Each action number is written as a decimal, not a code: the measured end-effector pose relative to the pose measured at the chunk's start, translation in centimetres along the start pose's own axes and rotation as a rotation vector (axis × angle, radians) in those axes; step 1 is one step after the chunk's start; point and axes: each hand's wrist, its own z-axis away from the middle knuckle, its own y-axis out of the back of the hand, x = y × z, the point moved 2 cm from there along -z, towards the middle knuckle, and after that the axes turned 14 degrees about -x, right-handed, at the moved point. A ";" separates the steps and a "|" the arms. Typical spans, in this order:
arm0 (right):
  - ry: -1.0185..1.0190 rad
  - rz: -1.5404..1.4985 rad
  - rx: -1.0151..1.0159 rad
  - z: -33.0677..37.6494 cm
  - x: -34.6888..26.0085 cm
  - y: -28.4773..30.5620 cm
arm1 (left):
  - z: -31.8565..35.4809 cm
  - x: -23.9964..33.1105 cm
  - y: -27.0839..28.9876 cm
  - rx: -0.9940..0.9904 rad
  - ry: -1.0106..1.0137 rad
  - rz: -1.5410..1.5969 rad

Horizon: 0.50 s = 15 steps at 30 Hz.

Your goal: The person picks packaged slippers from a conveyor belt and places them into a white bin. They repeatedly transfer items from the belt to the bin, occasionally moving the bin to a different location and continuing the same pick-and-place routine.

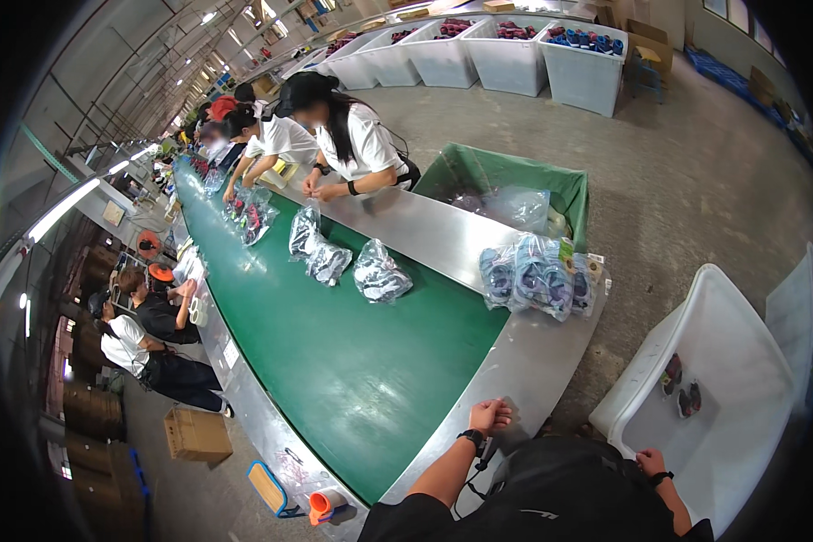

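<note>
My left hand (490,415), with a dark watch on its wrist, is over the metal table edge (524,361). Its fingers are curled, and nothing shows in them. Near the rim of a large white bin (620,415) is my right hand (652,463), a dark band at its wrist. It is loosely closed, with nothing visible in it. Beyond my left hand, bagged blue shoes (542,275) stand grouped on the metal corner. Black-and-white shoes in clear bags (381,273) lie on the green conveyor belt (361,361). Two dark shoes (689,399) and another dark shoe pair lie inside the white bin.
Co-workers in white shirts (370,144) stand along the belt's far side, others (131,343) at the left. A green-lined bin (569,185) holds clear bags. White bins of shoes (583,77) line the back. An orange cup (323,506) stands at the lower left.
</note>
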 end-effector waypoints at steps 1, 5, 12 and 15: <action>0.005 -0.005 0.004 0.0 0.0 0.0 | 0.1 0.1 0.0 0.005 -0.002 -0.007; -0.007 -0.058 0.028 0.0 0.0 0.0 | 0.3 0.2 -0.3 -0.003 -0.004 -0.005; 0.020 0.024 0.012 -0.1 -0.3 0.0 | 0.2 0.3 -0.1 -0.009 -0.001 -0.018; 0.037 0.031 0.006 -0.2 -0.2 -0.1 | 0.0 0.1 0.0 -0.005 0.008 -0.023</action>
